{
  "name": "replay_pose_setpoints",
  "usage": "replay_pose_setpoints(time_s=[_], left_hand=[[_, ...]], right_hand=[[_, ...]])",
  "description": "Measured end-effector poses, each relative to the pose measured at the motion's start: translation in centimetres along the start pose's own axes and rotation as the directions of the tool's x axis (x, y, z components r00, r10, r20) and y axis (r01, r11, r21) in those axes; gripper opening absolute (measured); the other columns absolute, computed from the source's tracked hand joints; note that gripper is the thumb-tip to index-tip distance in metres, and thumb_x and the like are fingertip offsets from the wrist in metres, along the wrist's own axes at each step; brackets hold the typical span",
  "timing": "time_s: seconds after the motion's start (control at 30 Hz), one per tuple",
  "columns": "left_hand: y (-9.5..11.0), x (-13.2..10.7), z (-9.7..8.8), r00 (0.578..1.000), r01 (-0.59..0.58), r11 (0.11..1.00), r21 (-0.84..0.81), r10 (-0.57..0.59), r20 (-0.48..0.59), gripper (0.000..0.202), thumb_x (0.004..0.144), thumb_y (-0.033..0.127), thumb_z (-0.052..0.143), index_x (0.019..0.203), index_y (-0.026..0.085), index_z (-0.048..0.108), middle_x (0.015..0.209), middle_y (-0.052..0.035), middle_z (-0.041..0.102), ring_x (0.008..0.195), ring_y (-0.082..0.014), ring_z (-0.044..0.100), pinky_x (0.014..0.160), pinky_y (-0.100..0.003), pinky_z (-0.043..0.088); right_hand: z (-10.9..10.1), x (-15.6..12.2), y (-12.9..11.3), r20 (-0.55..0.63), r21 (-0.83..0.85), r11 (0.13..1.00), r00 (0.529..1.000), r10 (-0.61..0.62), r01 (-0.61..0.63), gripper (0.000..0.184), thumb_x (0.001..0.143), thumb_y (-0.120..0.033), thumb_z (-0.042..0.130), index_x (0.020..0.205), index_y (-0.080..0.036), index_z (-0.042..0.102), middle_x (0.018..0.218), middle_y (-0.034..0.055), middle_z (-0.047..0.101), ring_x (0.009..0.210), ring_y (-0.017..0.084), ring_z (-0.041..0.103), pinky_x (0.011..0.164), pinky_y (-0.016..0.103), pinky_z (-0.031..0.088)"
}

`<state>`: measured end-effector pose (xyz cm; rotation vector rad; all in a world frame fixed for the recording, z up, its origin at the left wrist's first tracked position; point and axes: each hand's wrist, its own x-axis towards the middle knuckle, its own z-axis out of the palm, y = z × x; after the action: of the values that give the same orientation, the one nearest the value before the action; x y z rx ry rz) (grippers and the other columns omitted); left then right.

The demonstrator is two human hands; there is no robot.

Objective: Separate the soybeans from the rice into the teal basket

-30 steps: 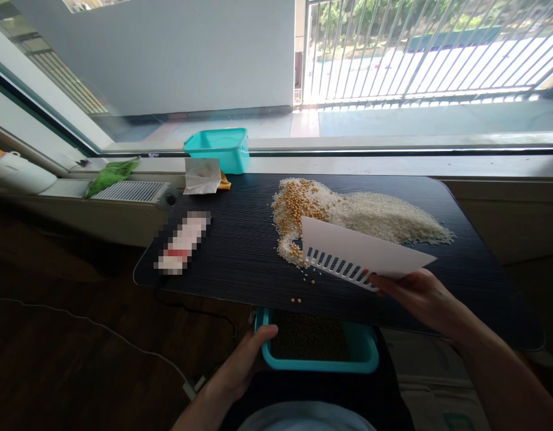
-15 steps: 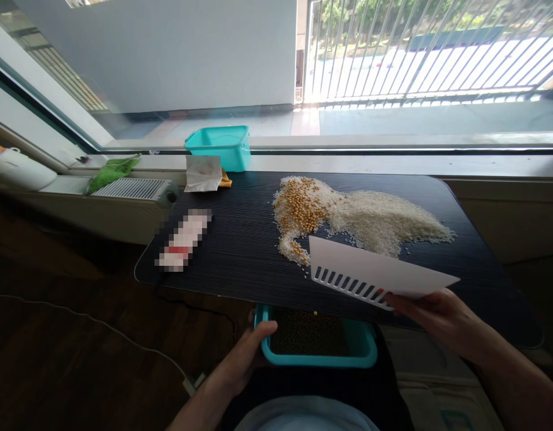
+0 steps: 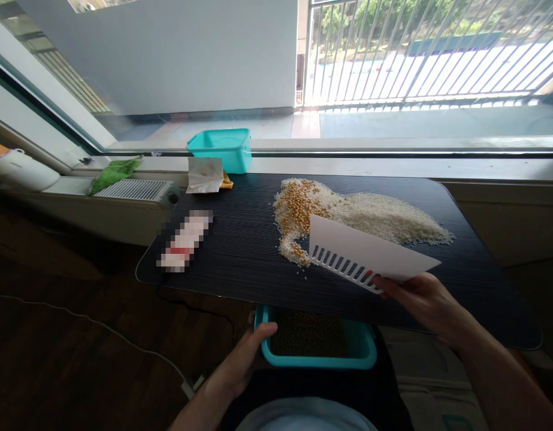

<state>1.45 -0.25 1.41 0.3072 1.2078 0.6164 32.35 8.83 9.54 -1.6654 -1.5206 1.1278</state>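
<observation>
White slotted sheet (image 3: 370, 246) is being gripped by right hand (image 3: 426, 298) toward the near edge of the surface (image 3: 240, 257), rice (image 3: 379, 212) being partly hidden behind; teal bin (image 3: 321, 361) is being gripped below by left hand (image 3: 247, 356)

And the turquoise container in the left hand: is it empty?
Not empty: a dark, grainy mass shows inside the turquoise container, whose rim the left hand grips. How full it is, I cannot tell; shadow hides the depth.
</observation>
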Motion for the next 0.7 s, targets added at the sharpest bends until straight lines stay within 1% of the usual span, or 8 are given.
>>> replay_pose_setpoints(time_s=[0.07,0.17,0.23,0.3,0.37,0.53,0.6,0.7], left_hand=[[0.06,-0.05,0.07,1.000,0.004,1.000,-0.003,-0.004,-0.003,0.066,0.078,0.048,0.066,0.132,0.013,0.053,0.132,-0.0169,0.062,0.117,-0.0351,0.059,0.077,-0.039,0.056],[0.21,-0.16,0.23,1.000,0.008,1.000,-0.005,-0.008,-0.014,0.067,0.077,0.047,0.066,0.132,0.012,0.052,0.131,-0.0171,0.062,0.117,-0.0353,0.059,0.075,-0.038,0.056],[0.31,-0.21,0.35,1.000,0.010,1.000,-0.012,-0.011,-0.012,0.067,0.076,0.046,0.067,0.132,0.012,0.052,0.130,-0.0170,0.063,0.116,-0.0348,0.060,0.074,-0.037,0.055],[0.37,-0.23,0.43,1.000,0.010,1.000,-0.019,-0.010,-0.007,0.068,0.076,0.046,0.067,0.133,0.012,0.052,0.130,-0.0168,0.063,0.115,-0.0342,0.061,0.073,-0.036,0.055],[0.39,-0.23,0.46,1.000,0.007,1.000,-0.016,-0.008,-0.008,0.067,0.076,0.046,0.067,0.132,0.012,0.051,0.130,-0.0175,0.063,0.114,-0.0345,0.061,0.072,-0.036,0.055],[0.41,-0.36,0.43,1.000,0.007,1.000,-0.015,-0.007,-0.021,0.067,0.075,0.046,0.068,0.130,0.011,0.053,0.127,-0.0176,0.064,0.112,-0.0337,0.062,0.074,-0.036,0.055],[0.43,-0.42,0.41,1.000,0.003,1.000,-0.004,-0.004,-0.029,0.066,0.075,0.047,0.068,0.128,0.010,0.054,0.126,-0.0175,0.065,0.111,-0.0332,0.063,0.075,-0.036,0.055],[0.44,-0.44,0.36,1.000,-0.007,1.000,-0.005,0.007,-0.026,0.064,0.076,0.046,0.067,0.129,0.013,0.054,0.126,-0.0157,0.066,0.111,-0.0320,0.063,0.077,-0.036,0.056]], right_hand=[[0.27,0.10,-0.19,0.028,0.004,1.000,0.999,-0.019,0.019,0.054,0.060,-0.074,0.071,0.054,-0.020,0.074,0.077,0.0097,0.078,0.071,0.029,0.071,0.065,0.036,0.060],[0.59,0.28,-0.09,0.044,0.017,0.998,0.998,-0.054,0.053,0.050,0.063,-0.070,0.071,0.060,-0.020,0.076,0.078,0.0085,0.078,0.072,0.029,0.071,0.066,0.036,0.060],[0.66,0.48,0.24,0.025,0.000,0.999,0.998,-0.054,0.054,0.048,0.064,-0.067,0.071,0.063,-0.020,0.077,0.076,0.0082,0.078,0.069,0.028,0.071,0.062,0.034,0.059],[0.66,0.73,0.55,0.009,-0.031,0.999,0.999,-0.042,0.043,0.047,0.064,-0.066,0.071,0.060,-0.020,0.077,0.070,0.0081,0.077,0.065,0.027,0.070,0.057,0.033,0.057],[0.69,0.91,0.65,0.013,-0.049,0.998,0.999,-0.041,0.042,0.046,0.065,-0.065,0.070,0.057,-0.019,0.075,0.067,0.0079,0.076,0.063,0.027,0.069,0.055,0.032,0.056],[0.90,0.68,0.10,0.065,-0.013,0.997,0.995,-0.074,0.075,0.047,0.067,-0.065,0.070,0.065,-0.019,0.078,0.080,0.0080,0.079,0.072,0.028,0.071,0.065,0.034,0.059],[0.92,0.56,-0.05,0.068,-0.010,0.997,0.995,-0.074,0.075,0.049,0.067,-0.067,0.069,0.067,-0.019,0.078,0.080,0.0080,0.079,0.073,0.029,0.072,0.066,0.035,0.059],[0.92,0.65,-0.07,0.057,-0.027,0.997,0.995,-0.077,0.079,0.051,0.066,-0.069,0.069,0.066,-0.019,0.078,0.076,0.0076,0.078,0.069,0.028,0.071,0.062,0.035,0.059]])
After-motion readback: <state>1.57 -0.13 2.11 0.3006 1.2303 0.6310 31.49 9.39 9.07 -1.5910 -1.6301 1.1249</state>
